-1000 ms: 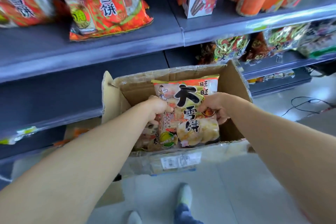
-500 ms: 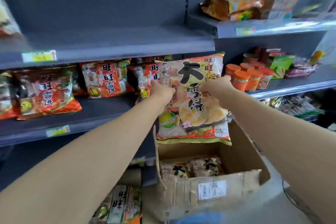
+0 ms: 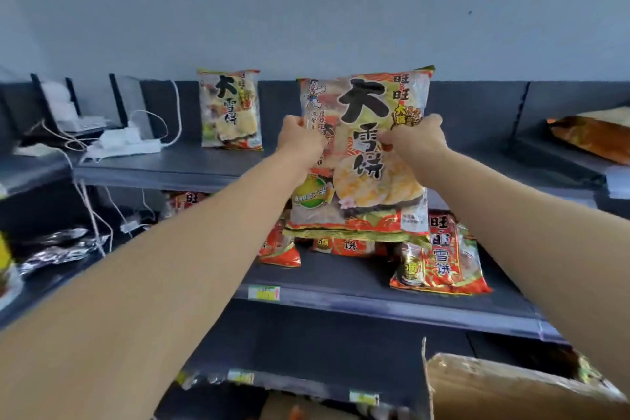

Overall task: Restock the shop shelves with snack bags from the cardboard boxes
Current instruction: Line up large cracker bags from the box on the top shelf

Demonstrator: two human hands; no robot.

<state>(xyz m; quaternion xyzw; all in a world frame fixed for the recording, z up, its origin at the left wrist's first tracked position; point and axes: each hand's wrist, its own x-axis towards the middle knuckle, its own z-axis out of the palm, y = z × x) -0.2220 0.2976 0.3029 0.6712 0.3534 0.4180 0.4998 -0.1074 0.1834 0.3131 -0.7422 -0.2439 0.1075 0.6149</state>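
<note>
Top shelf (image 3: 163,165), nine o'clock: white power strip (image 3: 126,146). Eleven o'clock: shelved rice-cracker bag (image 3: 230,109), upright against the back panel. Centre: our left hand (image 3: 300,141) and right hand (image 3: 417,140) grip the lifted rice-cracker bag (image 3: 364,181) by its left and right sides. It hangs upright between them, mostly at six o'clock below the grip. Step in hand: placing. Next, we judge: stand it at three o'clock of the shelved rice-cracker bag, then let go. Five o'clock: cardboard box (image 3: 511,389).

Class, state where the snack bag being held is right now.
In the head view, the snack bag is centre frame, gripped by the left hand and right hand before the top shelf, right of a matching bag standing there.
</note>
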